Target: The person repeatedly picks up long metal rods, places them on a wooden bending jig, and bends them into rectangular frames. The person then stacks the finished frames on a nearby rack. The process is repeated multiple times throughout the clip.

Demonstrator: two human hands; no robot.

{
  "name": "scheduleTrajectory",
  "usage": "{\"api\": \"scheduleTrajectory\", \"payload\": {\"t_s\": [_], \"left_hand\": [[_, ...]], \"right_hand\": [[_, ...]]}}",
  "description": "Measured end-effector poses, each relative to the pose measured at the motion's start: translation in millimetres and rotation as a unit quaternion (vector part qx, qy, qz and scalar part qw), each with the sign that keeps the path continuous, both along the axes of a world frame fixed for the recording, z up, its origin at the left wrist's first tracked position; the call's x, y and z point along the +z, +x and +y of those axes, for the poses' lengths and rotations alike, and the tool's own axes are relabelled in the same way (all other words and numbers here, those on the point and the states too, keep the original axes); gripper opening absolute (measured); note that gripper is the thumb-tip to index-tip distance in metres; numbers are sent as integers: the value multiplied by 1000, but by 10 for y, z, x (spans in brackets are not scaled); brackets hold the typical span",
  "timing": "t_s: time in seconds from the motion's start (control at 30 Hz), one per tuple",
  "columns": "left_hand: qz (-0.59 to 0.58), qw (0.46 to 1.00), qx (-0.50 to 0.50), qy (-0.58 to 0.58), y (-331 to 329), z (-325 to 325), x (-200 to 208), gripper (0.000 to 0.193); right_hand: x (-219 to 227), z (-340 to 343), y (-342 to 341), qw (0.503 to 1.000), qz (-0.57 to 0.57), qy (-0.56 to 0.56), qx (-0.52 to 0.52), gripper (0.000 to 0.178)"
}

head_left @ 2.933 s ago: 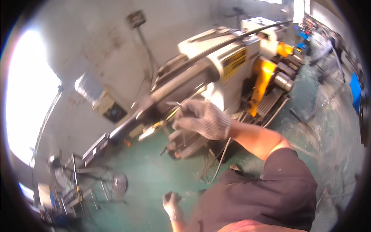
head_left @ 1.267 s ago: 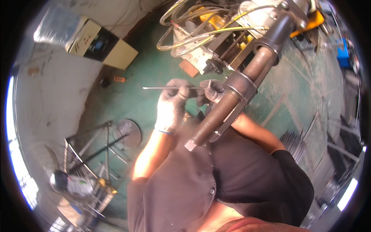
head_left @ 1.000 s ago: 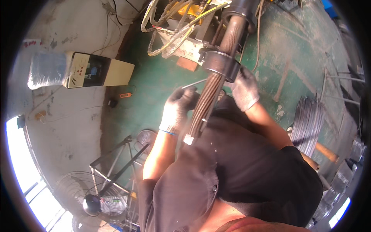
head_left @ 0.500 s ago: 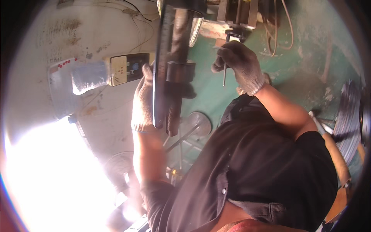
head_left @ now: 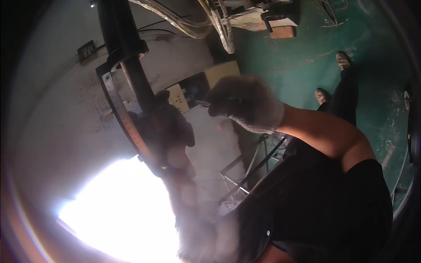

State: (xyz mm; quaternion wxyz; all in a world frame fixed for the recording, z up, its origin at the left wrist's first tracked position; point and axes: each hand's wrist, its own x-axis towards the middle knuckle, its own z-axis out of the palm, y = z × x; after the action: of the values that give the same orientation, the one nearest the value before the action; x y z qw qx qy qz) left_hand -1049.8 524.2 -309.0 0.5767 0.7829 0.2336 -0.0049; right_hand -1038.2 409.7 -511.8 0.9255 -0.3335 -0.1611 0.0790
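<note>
A threaded metal shaft runs down from a thick dark cylinder, next to a long flat metal bar with a marked scale. My left hand, in a dark-stained work glove, is wrapped round the shaft's lower part, where a dark collar is mostly hidden in shadow. To the right of it, my right hand, in a grey glove, is closed in a pinch. A short bright tip of a thin metal rod sticks out from its fingers toward the left hand, apart from the shaft.
Behind the hands is a beige box with a dark panel. Foil-wrapped hoses hang at the top. A metal frame stands below on the green floor. Very bright light washes out the lower left.
The view has turned, and the shaft now sits farther left and tilted. My right hand has come leftward, closer to my left hand, with the thin rod still in its fingers.
</note>
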Motion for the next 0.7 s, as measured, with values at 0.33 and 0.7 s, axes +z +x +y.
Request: {"api": "scheduleTrajectory", "payload": {"t_s": [0.33, 0.7], "left_hand": [[29, 992, -110, -60, -40, 248, 43, 72], [5, 989, -133, -65, 54, 349, 41, 69]], "right_hand": [[118, 418, -51, 992, 10, 127, -13, 20], [240, 567, 34, 983, -54, 36, -169, 15]]}}
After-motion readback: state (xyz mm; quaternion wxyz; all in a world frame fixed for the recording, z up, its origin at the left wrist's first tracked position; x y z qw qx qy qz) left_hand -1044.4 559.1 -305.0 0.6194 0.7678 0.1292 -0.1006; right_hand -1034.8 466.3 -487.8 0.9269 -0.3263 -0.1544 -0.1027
